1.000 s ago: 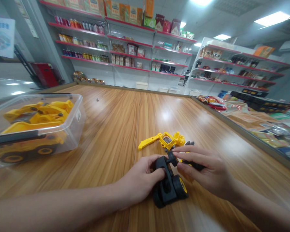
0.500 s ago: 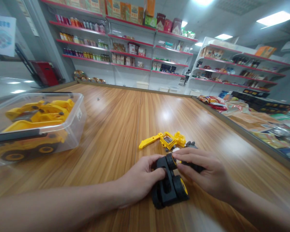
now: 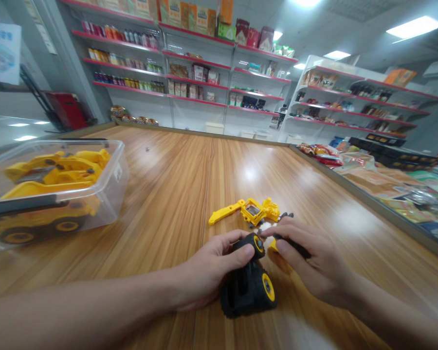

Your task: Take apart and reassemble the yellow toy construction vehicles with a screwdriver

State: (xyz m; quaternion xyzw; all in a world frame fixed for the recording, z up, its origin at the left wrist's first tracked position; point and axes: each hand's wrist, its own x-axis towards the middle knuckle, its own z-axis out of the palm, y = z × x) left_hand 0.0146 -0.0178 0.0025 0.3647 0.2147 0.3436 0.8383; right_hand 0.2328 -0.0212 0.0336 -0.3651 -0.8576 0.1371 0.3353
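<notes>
A black toy truck chassis (image 3: pixel 246 284) with yellow-hubbed wheels stands on the wooden table (image 3: pixel 175 194) near its front. My left hand (image 3: pixel 208 272) grips the chassis from the left, thumb on its top wheel. My right hand (image 3: pixel 314 262) comes in from the right, fingers pinched at that top wheel (image 3: pixel 257 241) and closed over a dark part beside it. Just behind my hands lies a yellow excavator arm piece (image 3: pixel 250 211) with small dark bits next to it.
A clear plastic bin (image 3: pixel 54 189) with yellow toy vehicles stands at the left. A small screw (image 3: pixel 147 149) lies far back on the table. Snack packets (image 3: pixel 387 180) cover a counter at the right. Red-edged shop shelves (image 3: pixel 204 73) line the back.
The chassis has turned and slid a little toward me and to the left. A yellow-hubbed wheel now shows at its top under my fingers. Both hands stay on it.
</notes>
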